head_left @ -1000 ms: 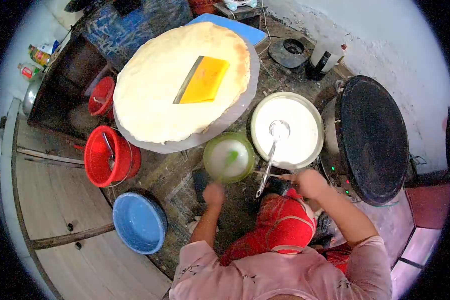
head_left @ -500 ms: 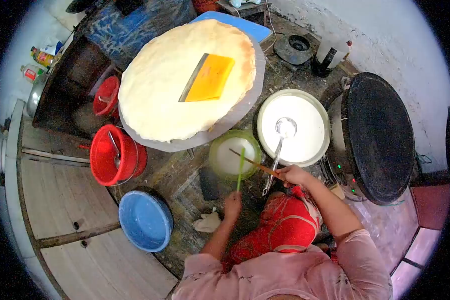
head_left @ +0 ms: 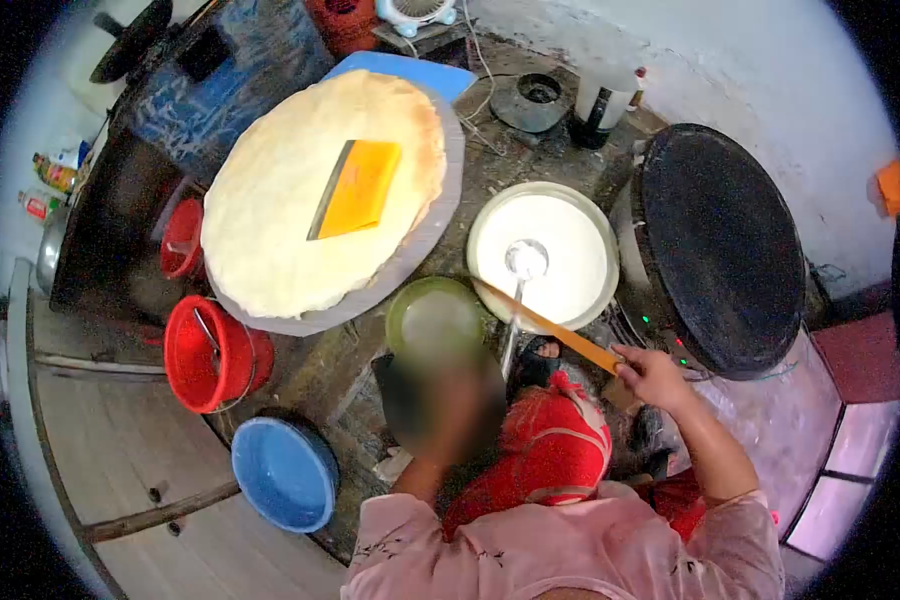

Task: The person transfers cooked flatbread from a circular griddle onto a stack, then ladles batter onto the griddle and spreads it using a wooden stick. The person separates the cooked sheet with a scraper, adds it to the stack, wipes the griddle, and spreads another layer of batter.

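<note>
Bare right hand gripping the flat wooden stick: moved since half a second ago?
Yes. Judged against the round black griddle, the bare right hand has shifted right and down in the head view, now nearer the griddle.

The stick (head_left: pixel 580 343) is yellow-brown, the bowl (head_left: pixel 395 320) green, the liquid (head_left: pixel 572 235) white, the griddle (head_left: pixel 725 250) black.

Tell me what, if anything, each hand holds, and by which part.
The right hand holds a flat stick by one end; the left hand is too blurred to tell.
</note>
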Demonstrator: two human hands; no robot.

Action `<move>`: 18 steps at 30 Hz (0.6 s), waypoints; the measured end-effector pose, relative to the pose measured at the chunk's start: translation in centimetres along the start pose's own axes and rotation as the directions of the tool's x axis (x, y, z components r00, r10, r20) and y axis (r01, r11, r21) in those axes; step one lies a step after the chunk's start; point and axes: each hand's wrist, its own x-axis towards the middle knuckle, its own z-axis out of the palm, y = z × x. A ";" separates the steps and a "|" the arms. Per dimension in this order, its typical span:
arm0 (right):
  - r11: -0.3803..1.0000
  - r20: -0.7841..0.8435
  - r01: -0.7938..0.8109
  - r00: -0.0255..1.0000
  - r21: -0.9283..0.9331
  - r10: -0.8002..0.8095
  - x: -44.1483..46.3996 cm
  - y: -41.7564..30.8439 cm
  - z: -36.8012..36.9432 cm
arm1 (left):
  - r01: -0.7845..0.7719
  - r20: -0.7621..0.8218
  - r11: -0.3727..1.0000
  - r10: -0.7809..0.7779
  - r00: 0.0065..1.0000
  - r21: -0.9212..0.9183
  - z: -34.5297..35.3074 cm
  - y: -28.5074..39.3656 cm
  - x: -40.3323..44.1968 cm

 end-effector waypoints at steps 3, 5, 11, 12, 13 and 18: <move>0.828 0.095 -0.229 0.973 0.513 0.210 -3.8 -0.8 -2.2 | 0.194 0.344 0.954 -0.107 0.933 -0.230 3.0 4.5 1.1; 0.755 0.078 -0.226 0.971 0.615 0.226 -6.0 1.4 -2.3 | 0.324 0.514 0.889 -0.122 0.849 -0.325 4.5 7.6 1.8; 0.506 0.045 -0.230 0.935 0.831 0.351 -12.2 3.6 -3.7 | 0.621 0.582 0.422 -0.235 0.778 -0.660 8.0 12.5 4.5; 0.495 0.035 -0.221 0.933 0.840 0.357 -12.8 4.0 -3.6 | 0.623 0.584 0.438 -0.239 0.776 -0.648 7.5 12.6 4.5; 0.473 0.010 -0.189 0.935 0.860 0.356 -13.3 4.6 -3.4 | 0.407 0.439 0.746 -0.172 0.882 -0.526 7.1 12.4 4.3; 0.313 0.018 -0.118 0.953 0.942 0.304 -14.6 6.5 -2.5 | -0.416 0.021 0.742 0.478 0.878 0.525 9.6 17.8 -6.6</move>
